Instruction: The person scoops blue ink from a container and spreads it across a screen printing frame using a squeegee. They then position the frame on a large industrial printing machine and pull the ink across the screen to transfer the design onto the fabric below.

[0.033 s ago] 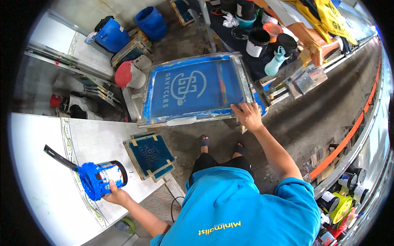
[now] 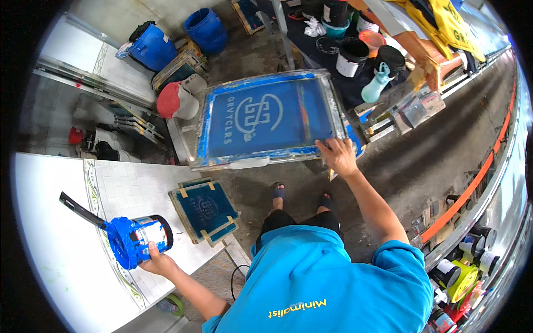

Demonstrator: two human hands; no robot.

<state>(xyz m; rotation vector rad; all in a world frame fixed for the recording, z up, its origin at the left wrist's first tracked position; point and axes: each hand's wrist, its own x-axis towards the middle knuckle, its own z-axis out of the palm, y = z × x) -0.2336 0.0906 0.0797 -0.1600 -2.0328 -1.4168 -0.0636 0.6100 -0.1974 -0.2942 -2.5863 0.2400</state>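
At the left, my left hand [image 2: 157, 262] is closed around an ink tub [image 2: 151, 233], black with a pale label and smeared with blue ink. The tub lies tipped on its side in the hand, its blue-coated mouth facing left. A black-handled spatula [image 2: 83, 211] sticks out of that mouth. My right hand [image 2: 339, 156] grips the near right corner of a large screen-printing frame [image 2: 239, 164], fingers curled over its edge. The frame's blue mesh carries a pale round emblem and lettering. Blue ink streaks its border.
A smaller blue screen [image 2: 206, 208] leans by the white tiled ledge [image 2: 133, 186]. A red-topped white bucket [image 2: 179, 101] stands left of the large frame. Ink tubs [image 2: 351, 58] and a spray bottle [image 2: 376, 84] crowd the far right bench. Blue barrels [image 2: 205, 30] stand behind.
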